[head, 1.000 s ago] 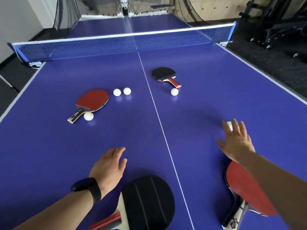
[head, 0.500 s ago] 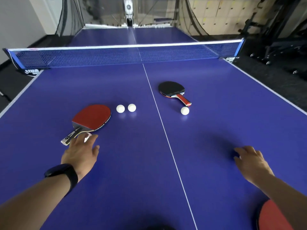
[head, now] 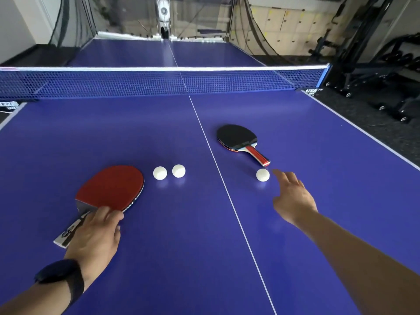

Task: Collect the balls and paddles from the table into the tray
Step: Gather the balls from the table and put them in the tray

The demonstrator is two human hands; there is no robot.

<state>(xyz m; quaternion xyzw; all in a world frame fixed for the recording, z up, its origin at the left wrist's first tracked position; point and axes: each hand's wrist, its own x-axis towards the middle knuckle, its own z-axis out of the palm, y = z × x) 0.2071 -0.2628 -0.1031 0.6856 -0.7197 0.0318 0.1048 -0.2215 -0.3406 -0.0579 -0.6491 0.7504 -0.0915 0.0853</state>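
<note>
A red paddle lies on the left half of the blue table. My left hand lies over its handle, fingers curled down at the base of the blade. What the fingers hold is hidden, and the ball that lay beside the handle no longer shows. Two white balls sit side by side just right of the red blade. A black paddle with a red handle lies right of the centre line, and a white ball rests at its handle end. My right hand hovers just right of that ball, fingers spread. No tray is in view.
The blue net crosses the table beyond the paddles. A ball machine stands at the far end. Black gym equipment stands on dark floor past the table's right edge.
My left hand moved forward onto the red paddle's handle and covered the ball beside it. My right hand moved up and left to the ball by the black paddle. The view shifted forward.
</note>
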